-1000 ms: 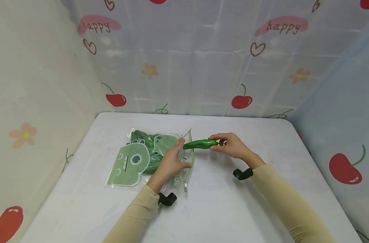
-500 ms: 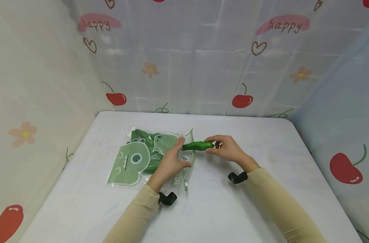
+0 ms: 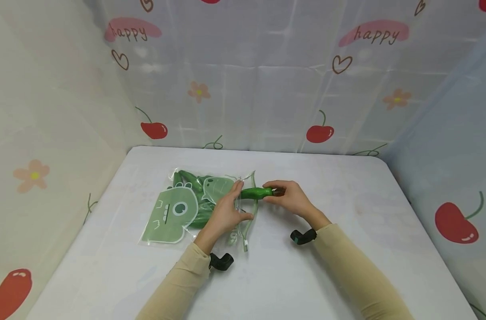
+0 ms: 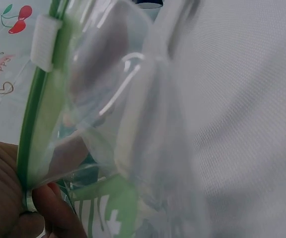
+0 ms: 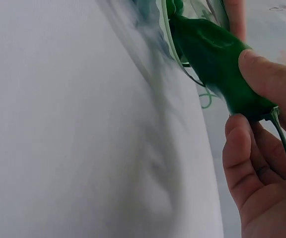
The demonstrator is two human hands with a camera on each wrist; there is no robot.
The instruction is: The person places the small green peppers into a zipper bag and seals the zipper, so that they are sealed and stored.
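Observation:
A clear zip bag [image 3: 168, 222] with a green cartoon print lies on the table, with several green peppers [image 3: 203, 215] showing inside. At its right end, my left hand [image 3: 222, 216] holds the mouth. The left wrist view shows fingers on both sides of the green zip strip [image 4: 31, 121], with a white slider [image 4: 44, 43] farther along it. Between fingers and thumb, my right hand [image 3: 291, 198] pinches a glossy green chili pepper [image 5: 217, 62] by its stem end. The thin stem [image 5: 285, 144] hangs free over the palm. The pepper's tip is inside the bag's mouth, partly hidden.
A white-covered table [image 3: 327, 266] carries the bag. Printed curtains [image 3: 263, 89] stand behind it and on both sides. A black wrist camera [image 3: 221, 262] sits on the left wrist and another black camera [image 3: 303, 237] on the right.
My right hand has moved left with the pepper, and its tip has gone into the bag's mouth. The left hand and the bag have hardly moved.

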